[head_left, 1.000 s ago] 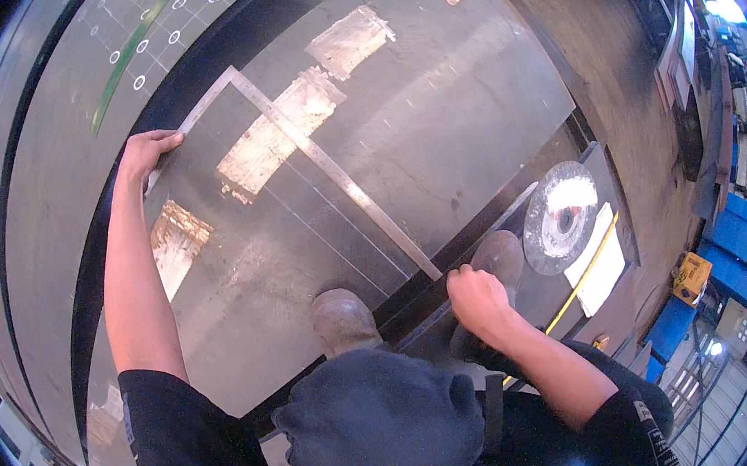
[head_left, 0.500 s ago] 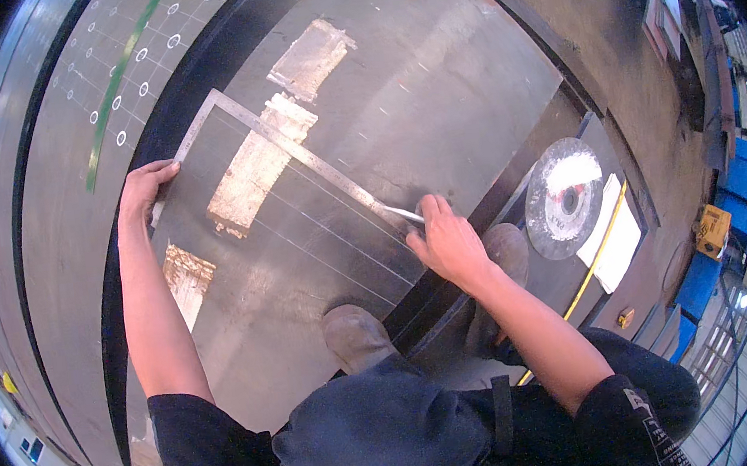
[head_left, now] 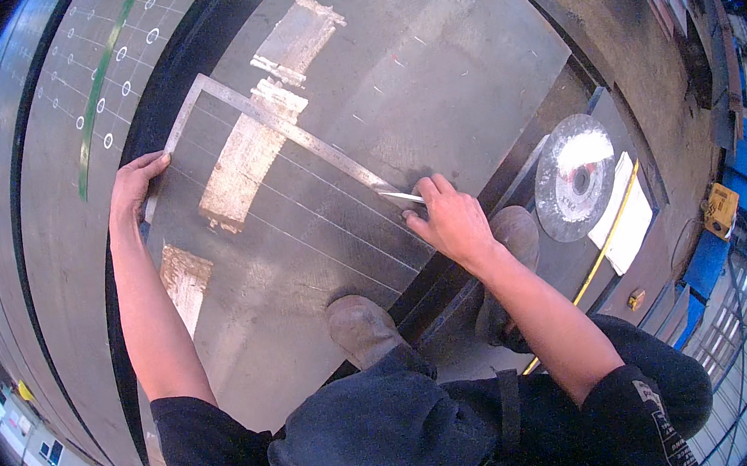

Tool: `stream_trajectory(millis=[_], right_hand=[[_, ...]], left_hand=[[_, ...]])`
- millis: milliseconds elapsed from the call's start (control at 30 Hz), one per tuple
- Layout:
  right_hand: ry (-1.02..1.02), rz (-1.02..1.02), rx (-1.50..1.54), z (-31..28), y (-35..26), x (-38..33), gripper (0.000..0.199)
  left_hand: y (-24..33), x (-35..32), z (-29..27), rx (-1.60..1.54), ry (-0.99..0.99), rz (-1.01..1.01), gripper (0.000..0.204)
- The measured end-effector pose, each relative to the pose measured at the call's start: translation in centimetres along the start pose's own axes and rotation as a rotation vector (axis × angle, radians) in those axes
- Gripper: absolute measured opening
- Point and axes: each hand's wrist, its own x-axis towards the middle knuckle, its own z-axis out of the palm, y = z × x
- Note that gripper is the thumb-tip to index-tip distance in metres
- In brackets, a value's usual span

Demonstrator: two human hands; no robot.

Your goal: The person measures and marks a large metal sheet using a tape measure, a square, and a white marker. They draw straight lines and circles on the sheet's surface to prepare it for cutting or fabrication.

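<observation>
A large L-shaped steel square (head_left: pixel 290 131) lies flat on a dark steel plate (head_left: pixel 434 117), its corner pointing away from me. My left hand (head_left: pixel 134 185) grips the square's short leg at the plate's left edge, fingers curled around it. My right hand (head_left: pixel 456 222) is closed on a slim white marking stick (head_left: pixel 402 196). The stick's tip meets the edge of the long leg near its lower right end; how it sits among the fingers is partly hidden. Thin white lines (head_left: pixel 334 208) run along the plate, roughly parallel to that leg.
Pale, flaky patches (head_left: pixel 241 169) mark the plate. To the right are a round disc (head_left: pixel 573 177), white paper (head_left: pixel 620 218) and a yellow measuring tape (head_left: pixel 607 245). My boots (head_left: pixel 361 330) stand at the plate's near side. Left, a sheet carries circled marks and a green strip (head_left: pixel 100 98).
The whole view has shifted slightly with my head. Both hands keep nearly the same places on the square; the stick's tip stays by the long leg.
</observation>
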Motion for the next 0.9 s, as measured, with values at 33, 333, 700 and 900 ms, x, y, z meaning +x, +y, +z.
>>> stream_trajectory(millis=[33,333,700,900], right_hand=[[0.003,0.0,-0.003,0.0,-0.1,0.1,0.033],[0.028,0.022,0.02,0.2,-0.1,0.2,0.035],[0.039,0.009,0.029,0.3,-0.1,0.2,0.033],[0.024,0.028,0.047,0.1,-0.3,0.2,0.034]], left_hand=[[-0.3,0.2,-0.2,-0.031,0.001,-0.002,0.037],[-1.1,1.4,-0.7,-0.068,-0.019,-0.01,0.033],[-0.8,1.3,-0.7,-0.053,-0.032,-0.015,0.035],[-1.5,1.4,-0.7,-0.068,0.009,-0.013,0.034]])
